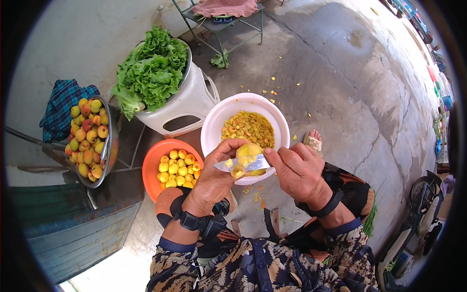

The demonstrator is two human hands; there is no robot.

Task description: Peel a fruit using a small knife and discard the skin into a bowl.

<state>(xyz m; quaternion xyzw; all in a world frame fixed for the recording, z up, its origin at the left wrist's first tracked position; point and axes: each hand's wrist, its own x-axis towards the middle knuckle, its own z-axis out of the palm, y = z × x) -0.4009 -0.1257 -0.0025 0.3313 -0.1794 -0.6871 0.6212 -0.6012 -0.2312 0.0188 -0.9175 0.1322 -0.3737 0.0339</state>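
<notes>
My left hand (217, 173) is closed around a yellow, partly peeled fruit (249, 152), perhaps a peach or an apricot. In my right hand (297, 170) is a knife (250, 164), its blade lying flat across the fruit with bits of flesh on it. Both hands are above the near rim of a pale pink basin (218, 116). Inside it lies a heap of small yellow-orange peelings (248, 128). Left of my left wrist, an orange bowl (150, 171) holds several peeled yellow fruits (178, 169). The handle is hidden in my right fist.
At the left, a metal bowl (115, 141) is full of unpeeled red-yellow fruit beside a checked blue cloth (64, 106). Leafy lettuce (151, 73) fills a basin on a white plastic stool (199, 97). A green metal stand (221, 25) is behind. Scraps dot the concrete floor (335, 92).
</notes>
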